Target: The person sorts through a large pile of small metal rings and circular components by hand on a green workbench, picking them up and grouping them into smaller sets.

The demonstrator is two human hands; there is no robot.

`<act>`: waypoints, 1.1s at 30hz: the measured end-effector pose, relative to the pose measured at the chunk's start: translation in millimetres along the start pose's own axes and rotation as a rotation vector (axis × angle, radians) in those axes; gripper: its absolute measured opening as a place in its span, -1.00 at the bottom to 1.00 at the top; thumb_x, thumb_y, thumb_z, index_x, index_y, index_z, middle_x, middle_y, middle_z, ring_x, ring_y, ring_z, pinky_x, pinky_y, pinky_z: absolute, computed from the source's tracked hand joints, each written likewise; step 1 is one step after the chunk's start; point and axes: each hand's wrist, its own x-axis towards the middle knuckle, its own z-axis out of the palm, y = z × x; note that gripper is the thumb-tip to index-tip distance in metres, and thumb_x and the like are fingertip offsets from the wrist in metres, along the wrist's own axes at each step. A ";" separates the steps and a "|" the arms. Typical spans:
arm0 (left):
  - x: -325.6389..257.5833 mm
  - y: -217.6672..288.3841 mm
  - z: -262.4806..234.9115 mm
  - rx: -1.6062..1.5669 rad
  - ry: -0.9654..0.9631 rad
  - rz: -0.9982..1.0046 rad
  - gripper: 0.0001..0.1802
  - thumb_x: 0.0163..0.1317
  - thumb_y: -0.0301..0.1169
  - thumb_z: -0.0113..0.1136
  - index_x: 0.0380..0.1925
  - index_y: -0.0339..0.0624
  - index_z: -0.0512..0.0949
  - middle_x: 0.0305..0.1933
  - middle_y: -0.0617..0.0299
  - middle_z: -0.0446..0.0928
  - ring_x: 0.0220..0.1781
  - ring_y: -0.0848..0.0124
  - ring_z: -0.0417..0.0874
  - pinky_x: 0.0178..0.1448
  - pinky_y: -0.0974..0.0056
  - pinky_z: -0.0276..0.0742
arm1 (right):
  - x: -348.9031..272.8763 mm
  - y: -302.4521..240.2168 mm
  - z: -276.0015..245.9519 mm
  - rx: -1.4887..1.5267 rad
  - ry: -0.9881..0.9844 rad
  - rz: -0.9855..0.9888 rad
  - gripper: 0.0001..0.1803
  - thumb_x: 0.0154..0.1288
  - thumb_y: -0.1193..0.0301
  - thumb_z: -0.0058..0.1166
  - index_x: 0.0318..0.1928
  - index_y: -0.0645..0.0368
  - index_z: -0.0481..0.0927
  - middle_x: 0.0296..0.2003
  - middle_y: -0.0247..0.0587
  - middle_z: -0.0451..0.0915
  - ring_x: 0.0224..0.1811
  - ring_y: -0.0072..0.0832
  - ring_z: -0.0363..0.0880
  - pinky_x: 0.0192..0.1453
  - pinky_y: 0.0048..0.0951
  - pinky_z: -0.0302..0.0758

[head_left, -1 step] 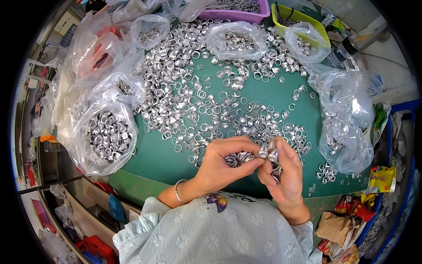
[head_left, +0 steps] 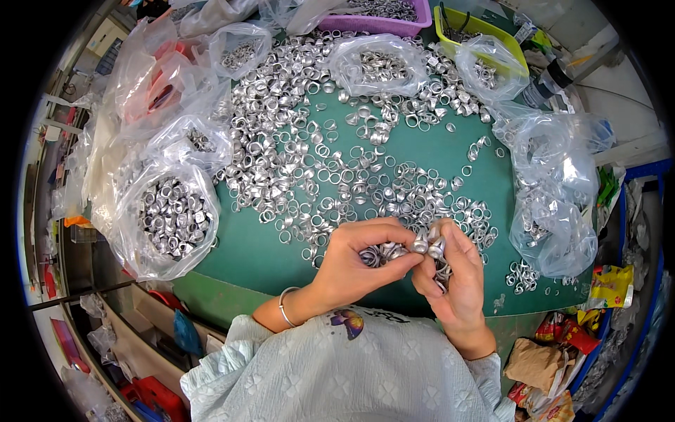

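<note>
Near the front edge of the green table, my two hands meet over silver rings. My left hand [head_left: 349, 261] is closed, thumb and fingers curled round several rings [head_left: 382, 254]. My right hand [head_left: 461, 278] is closed too, with more rings [head_left: 442, 273] inside its fingers. Where the fingertips come together, a domed silver ring [head_left: 421, 243] sits between them; which hand grips it I cannot tell. Beyond my hands spreads a large heap of loose silver rings [head_left: 271, 133], thickest at the left and back. My left wrist wears a bangle [head_left: 283, 307].
A clear bag of rings [head_left: 176, 219] stands at the left, another bag [head_left: 552, 197] at the right. At the back are a purple basket [head_left: 394, 27] and a yellow-green basket [head_left: 517, 53]. A small ring pile [head_left: 522, 276] lies at right. Drawers [head_left: 133, 316] flank the table's lower left.
</note>
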 end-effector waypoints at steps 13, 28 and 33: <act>2.8 -3.4 -3.5 0.048 -0.039 -0.025 -0.83 -0.08 -0.57 0.26 -0.42 -0.40 0.55 -0.48 0.16 0.53 -0.48 0.48 0.52 -0.39 0.43 0.40 | 4.6 -2.1 -4.2 -0.037 -0.006 0.058 -0.76 0.39 0.29 -0.27 -0.34 0.17 0.36 -0.64 -0.30 0.39 -0.75 -0.67 0.23 -0.75 -0.68 0.08; 2.4 1.4 -5.6 -0.358 -0.029 -0.380 -0.88 0.09 -0.48 0.18 -0.42 -0.34 0.58 -0.56 0.29 0.51 -0.63 0.67 0.42 -0.66 0.58 0.17 | 4.9 6.7 -12.2 -0.287 -0.073 -0.064 -0.83 0.35 0.36 -0.16 -0.34 0.19 0.33 -0.61 -0.31 0.40 -0.72 -0.74 0.18 -0.68 -0.72 0.04; 0.9 -1.7 -6.7 -0.416 -0.039 -0.437 -0.87 0.09 -0.47 0.17 -0.42 -0.34 0.59 -0.59 0.28 0.50 -0.65 0.70 0.39 -0.69 0.59 0.11 | 4.9 4.5 -10.0 -0.242 -0.072 -0.016 -0.82 0.35 0.35 -0.16 -0.35 0.19 0.31 -0.63 -0.30 0.40 -0.72 -0.73 0.17 -0.69 -0.71 0.03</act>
